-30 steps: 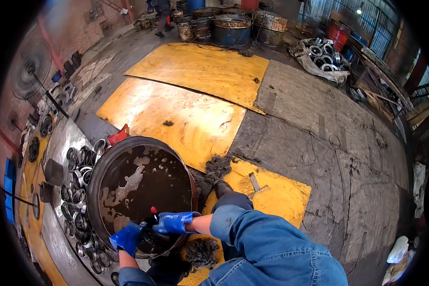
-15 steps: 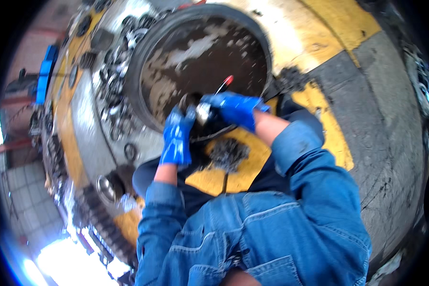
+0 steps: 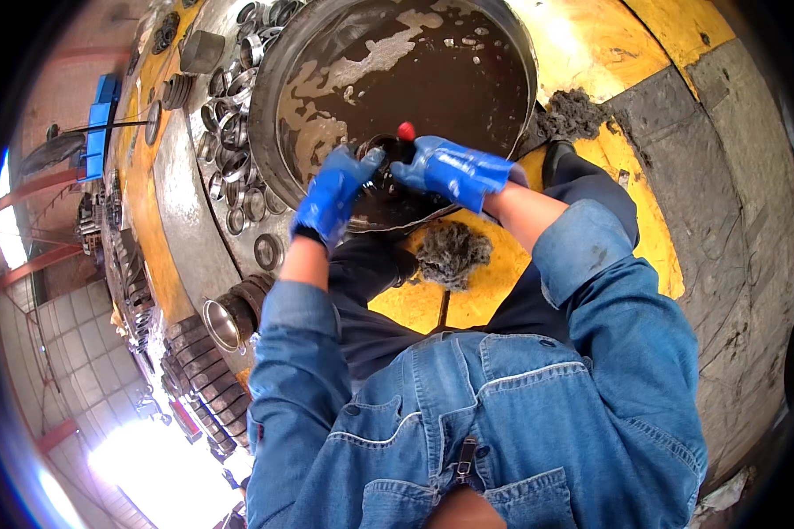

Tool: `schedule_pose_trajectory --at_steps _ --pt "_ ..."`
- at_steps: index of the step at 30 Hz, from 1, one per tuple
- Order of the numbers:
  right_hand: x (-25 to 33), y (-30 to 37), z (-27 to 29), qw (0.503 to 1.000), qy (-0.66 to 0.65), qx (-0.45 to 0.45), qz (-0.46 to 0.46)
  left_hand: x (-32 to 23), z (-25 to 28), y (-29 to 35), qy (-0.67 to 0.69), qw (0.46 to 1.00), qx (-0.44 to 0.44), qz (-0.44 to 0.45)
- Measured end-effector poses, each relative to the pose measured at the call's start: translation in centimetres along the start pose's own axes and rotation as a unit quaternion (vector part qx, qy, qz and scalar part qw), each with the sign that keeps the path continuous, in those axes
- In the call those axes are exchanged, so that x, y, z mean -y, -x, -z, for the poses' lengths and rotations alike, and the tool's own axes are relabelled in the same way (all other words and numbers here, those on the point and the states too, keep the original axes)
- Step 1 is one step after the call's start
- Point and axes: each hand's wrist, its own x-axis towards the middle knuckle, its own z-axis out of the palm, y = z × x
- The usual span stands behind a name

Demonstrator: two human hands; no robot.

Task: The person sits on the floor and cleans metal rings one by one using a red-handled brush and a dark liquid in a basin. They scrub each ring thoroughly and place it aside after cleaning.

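Over the near part of a large round basin (image 3: 269, 163) of dark murky liquid, both my hands work in blue rubber gloves. My left hand (image 3: 337, 189) is closed on the left side of a dark, wet metal ring (image 3: 381, 152). Closed around a tool with a red handle end (image 3: 406, 131), my right hand (image 3: 445, 169) is against the ring's right side. The tool's working end is hidden by the glove and the ring, so its kind does not show.
Many metal rings (image 3: 234, 132) lie left of the basin on a metal sheet. A shiny metal cup-shaped part (image 3: 227, 323) sits nearer me. Tangled grey fibre wads (image 3: 453, 254) lie between my legs and right of the basin. Stacked dark rings (image 3: 207, 370) stand at lower left.
The red-ended tool has tilted, and less of its shaft shows. The ring has turned in my hands and looks darker. My view has shifted a little.
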Motion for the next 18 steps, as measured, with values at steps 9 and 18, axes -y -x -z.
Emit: schedule_pose_trajectory --at_steps 9,18 --pt "0.4 2.4 2.4 0.942 -0.323 0.078 -0.054 0.3 -2.3 2.5 -0.313 0.935 -0.166 0.025" --pt "0.5 -1.2 -0.6 0.999 0.045 -0.027 0.014 -3.7 1.1 -2.8 -0.301 0.946 0.075 0.091"
